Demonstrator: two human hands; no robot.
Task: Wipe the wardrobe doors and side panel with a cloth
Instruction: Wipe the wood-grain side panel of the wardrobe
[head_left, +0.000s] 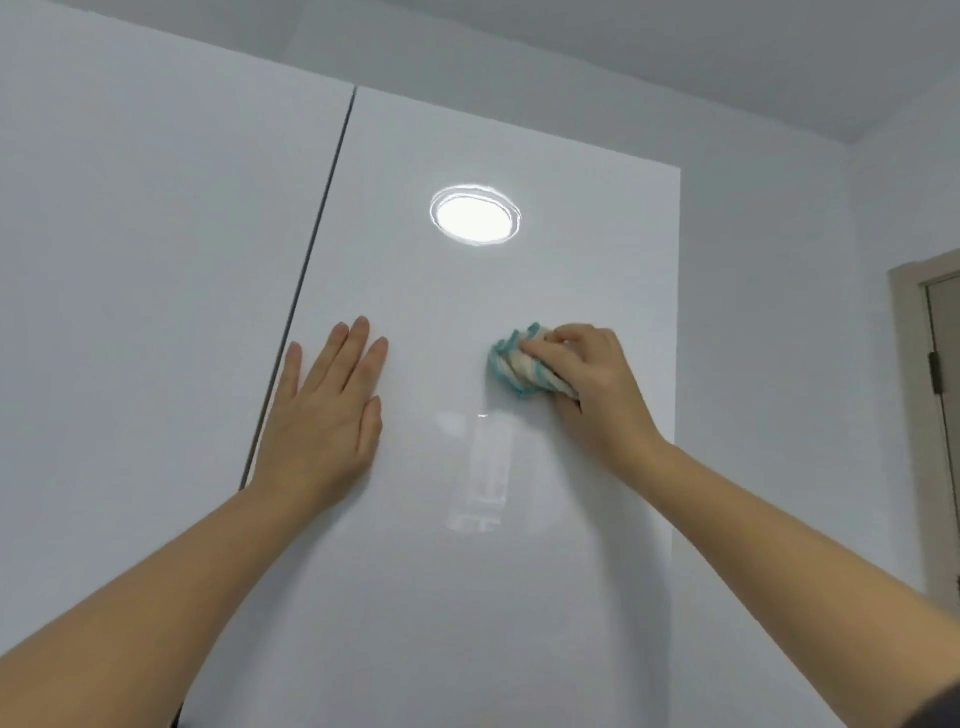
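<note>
Your left hand (324, 415) presses flat-fingered to steady the right door (571, 519) while your right hand (582, 379) grips the bunched cloth (511, 369) against it.

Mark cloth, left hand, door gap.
cloth (511, 366), head view, striped bunch beside the fingers
left hand (324, 415), head view, back of the hand
door gap (321, 208), head view, upper seam

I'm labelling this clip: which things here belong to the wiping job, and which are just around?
Job: striped cloth, right hand gripping it, left hand flat on the right wardrobe door, left wardrobe door.
Just around: door frame, wall, lamp reflection.
</note>
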